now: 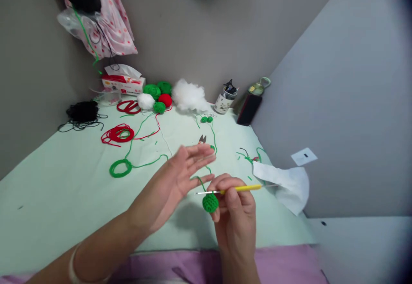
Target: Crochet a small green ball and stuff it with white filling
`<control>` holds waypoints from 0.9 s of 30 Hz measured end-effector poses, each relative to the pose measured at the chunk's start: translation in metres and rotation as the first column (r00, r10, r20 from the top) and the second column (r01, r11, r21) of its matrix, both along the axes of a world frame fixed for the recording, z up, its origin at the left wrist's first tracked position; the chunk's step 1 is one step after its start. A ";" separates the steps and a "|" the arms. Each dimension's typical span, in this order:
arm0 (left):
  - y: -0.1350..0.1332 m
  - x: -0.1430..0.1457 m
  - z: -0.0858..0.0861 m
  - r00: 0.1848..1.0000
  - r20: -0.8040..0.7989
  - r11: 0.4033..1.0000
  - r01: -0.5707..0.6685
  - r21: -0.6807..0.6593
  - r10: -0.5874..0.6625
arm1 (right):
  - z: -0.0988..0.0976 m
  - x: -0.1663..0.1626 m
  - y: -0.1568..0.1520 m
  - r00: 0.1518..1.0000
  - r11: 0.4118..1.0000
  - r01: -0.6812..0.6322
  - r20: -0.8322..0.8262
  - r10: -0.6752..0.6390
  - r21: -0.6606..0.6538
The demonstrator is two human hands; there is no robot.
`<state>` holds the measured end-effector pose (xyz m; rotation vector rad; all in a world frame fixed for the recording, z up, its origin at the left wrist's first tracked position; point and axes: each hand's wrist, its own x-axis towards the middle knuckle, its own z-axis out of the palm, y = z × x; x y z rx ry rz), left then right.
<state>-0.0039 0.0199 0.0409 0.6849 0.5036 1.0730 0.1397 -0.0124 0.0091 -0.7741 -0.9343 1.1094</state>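
My right hand (236, 206) grips a crochet hook (244, 188) with a yellow handle, its metal tip pointing left. A small round green crocheted piece (210, 202) hangs just under the hook's shaft, against the fingers of that hand. From the piece a green yarn strand (201, 182) rises toward my left hand (180, 176). That hand is raised to the left of the hook with its fingers stretched out and apart. Behind its fingertips lie small dark-bladed snips (202, 139), partly hidden by the hand.
Green yarn coil (120, 168), red yarn (119, 134) and black yarn (83, 111) lie on the left. At the back are a tissue box (124, 83), yarn balls (152, 91), white stuffing (189, 96), a jar (223, 102) and a bottle (250, 106). White cloth (286, 185) lies at the right edge.
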 end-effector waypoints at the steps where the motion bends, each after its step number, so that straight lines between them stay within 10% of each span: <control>1: 0.004 0.006 0.000 0.997 0.069 0.999 -0.037 -0.023 0.038 | 0.000 0.001 -0.001 1.000 1.000 -0.009 -0.001 0.009 0.009; 8: 0.000 0.003 -0.020 0.859 -0.444 0.914 -0.066 0.401 0.257 | -0.006 0.014 0.001 0.996 0.997 0.082 -0.041 -0.082 0.010; 15: -0.008 0.009 -0.028 0.942 -0.302 0.986 0.163 0.020 -0.149 | -0.016 0.017 0.000 0.996 0.996 0.094 -0.004 -0.094 -0.005; 27: -0.004 -0.001 -0.036 0.945 -0.328 1.000 -0.010 0.001 0.010 | -0.019 0.014 0.007 0.997 0.994 0.028 -0.075 -0.036 -0.106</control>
